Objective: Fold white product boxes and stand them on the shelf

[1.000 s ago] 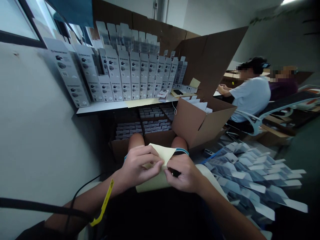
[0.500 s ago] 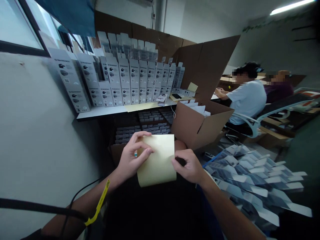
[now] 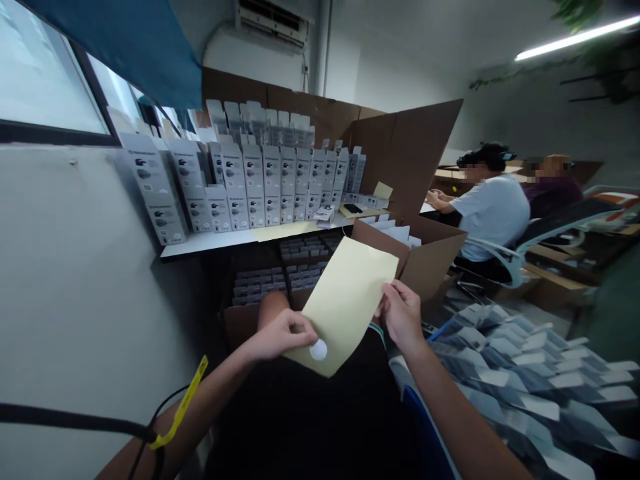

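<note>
A pale yellow sticker sheet (image 3: pixel 350 287) is held tilted above my lap. One round white sticker (image 3: pixel 319 350) shows near its lower end. My left hand (image 3: pixel 287 333) is closed in a pinch at the sheet's lower left edge, thumb and finger right beside the sticker. Whether those fingertips also touch the sticker, I cannot tell. At the sheet's right edge, my right hand (image 3: pixel 401 313) grips it between thumb and fingers.
White printed boxes (image 3: pixel 273 180) stand in rows on a shelf (image 3: pixel 210 245) ahead. An open carton (image 3: pixel 435 250) holds white boxes at the right. Several open-flapped boxes (image 3: pixel 530 373) lie lower right. Two people sit beyond, near a white-armed chair (image 3: pixel 510 263). A yellow-tagged cable (image 3: pixel 185 407) hangs by my left arm.
The sheet has turned from upright and curled to slanted and flatter, and its round sticker has come into view. My left hand has moved down to the lower edge; my right hand moved right.
</note>
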The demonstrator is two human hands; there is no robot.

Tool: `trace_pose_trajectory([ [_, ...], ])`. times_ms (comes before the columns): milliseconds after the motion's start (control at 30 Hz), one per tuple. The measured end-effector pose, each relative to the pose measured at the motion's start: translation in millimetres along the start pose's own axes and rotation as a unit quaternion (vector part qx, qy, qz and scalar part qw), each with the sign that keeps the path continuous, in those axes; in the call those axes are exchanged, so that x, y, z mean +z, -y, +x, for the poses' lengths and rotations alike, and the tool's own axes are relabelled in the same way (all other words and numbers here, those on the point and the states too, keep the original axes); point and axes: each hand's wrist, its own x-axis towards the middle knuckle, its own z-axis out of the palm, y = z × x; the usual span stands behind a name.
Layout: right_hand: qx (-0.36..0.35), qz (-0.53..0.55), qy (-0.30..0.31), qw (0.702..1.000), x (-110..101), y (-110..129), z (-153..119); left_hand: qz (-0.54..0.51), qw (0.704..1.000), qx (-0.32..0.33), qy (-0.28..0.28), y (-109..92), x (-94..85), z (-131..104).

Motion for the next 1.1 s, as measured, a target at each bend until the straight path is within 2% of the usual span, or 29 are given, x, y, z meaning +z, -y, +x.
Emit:
trace_pose_trajectory([
  [100, 0.046, 0.017, 0.021, 0.999, -5, -6, 6, 0.014, 0.999, -0.011, -0.038, 15, -10.9, 7],
  [233, 0.137, -0.014, 0.093, 0.986, -5, -21, 2, 0.000, 0.999, -0.013, -0.041, 34, -29.8, 14],
  [367, 0.182, -0.046, 0.144, 0.972, 17, -38, 16, -0.041, 0.996, -0.013, -0.079, 48, -55.3, 20],
  [433, 0.177, -0.046, 0.152, 0.971, 39, -42, 40, -0.078, 0.989, -0.005, -0.123, 53, -73.3, 23],
  [533, 0.150, -0.032, 0.159, 0.975, 86, -42, 91, -0.153, 0.965, 0.023, -0.211, 65, -106.2, 21],
  [667, 0.126, -0.030, 0.174, 0.976, 163, -51, 153, -0.265, 0.907, 0.063, -0.321, 84, -150.3, 5],
  [767, 0.121, -0.041, 0.172, 0.977, 217, -69, 179, -0.344, 0.864, 0.112, -0.349, 92, -169.9, -8],
  [833, 0.139, -0.061, 0.172, 0.973, 244, -86, 189, -0.364, 0.854, 0.125, -0.351, 95, -171.7, -9],
  [933, 0.208, -0.105, 0.192, 0.953, 269, -117, 201, -0.313, 0.878, 0.069, -0.357, 104, -156.9, 3],
  [1000, 0.269, -0.142, 0.220, 0.927, 272, -139, 208, -0.273, 0.896, 0.021, -0.348, 120, -138.9, 15],
  [1100, 0.341, -0.200, 0.281, 0.874, 258, -164, 218, -0.212, 0.916, -0.056, -0.335, 155, -109.9, 28],
])
